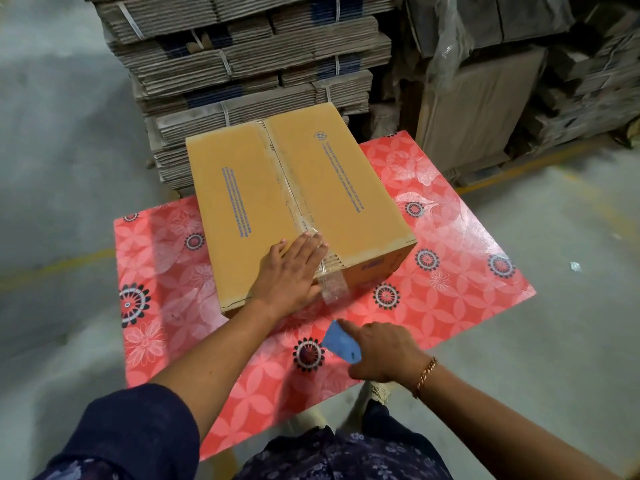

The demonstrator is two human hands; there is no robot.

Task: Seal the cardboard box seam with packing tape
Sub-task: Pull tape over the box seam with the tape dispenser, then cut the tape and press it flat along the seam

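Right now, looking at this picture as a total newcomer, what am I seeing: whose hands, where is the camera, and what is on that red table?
There is no robot here: a person wears a camera on the head, looking down at their own arms. On the red flowered table sits a closed cardboard box with clear packing tape along its middle seam and down the near side. The left hand lies flat on the box's near edge beside the tape. The right hand, wearing a bracelet, holds a small blue tool just above the table. Bundles of flattened cartons are stacked behind.

Concrete floor (62, 140), stacked flattened cartons (242, 53)
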